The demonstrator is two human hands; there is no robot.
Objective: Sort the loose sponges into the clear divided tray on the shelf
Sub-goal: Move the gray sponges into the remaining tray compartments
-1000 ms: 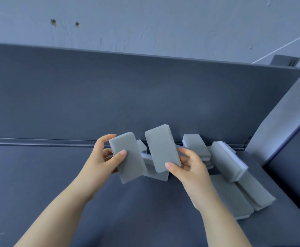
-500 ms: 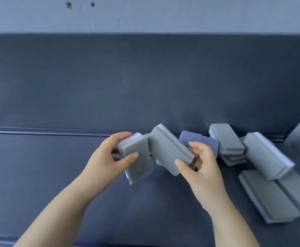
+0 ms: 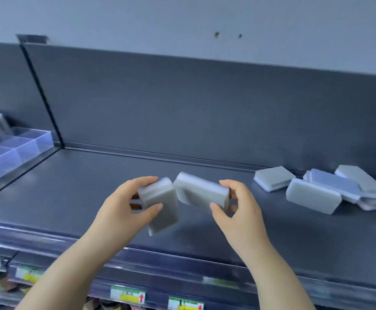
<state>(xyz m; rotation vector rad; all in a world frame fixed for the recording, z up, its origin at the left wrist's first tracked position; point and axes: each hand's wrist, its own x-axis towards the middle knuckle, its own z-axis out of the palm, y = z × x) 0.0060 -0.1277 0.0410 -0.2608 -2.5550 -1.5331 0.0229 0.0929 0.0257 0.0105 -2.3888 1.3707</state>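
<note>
Both forearms reach forward over the dark metal shelf (image 3: 88,189), the left hand (image 3: 124,209) gripping a grey rectangular foam sponge (image 3: 162,209), the right hand (image 3: 238,213) pinching a second grey sponge (image 3: 201,194) just beside it, loose sponges (image 3: 314,195) at three o'clock, the clear divided plastic tray (image 3: 33,144) at nine.

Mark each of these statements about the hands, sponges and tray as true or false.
1. The left hand grips a sponge, and the right hand grips a second sponge. True.
2. The clear divided tray sits to the right of the hands. False: it is at the far left.
3. Loose sponges lie on the shelf to the right of the hands. True.
4. Both held sponges rest inside the tray. False: they are in the hands above the shelf, well apart from the tray.
</note>
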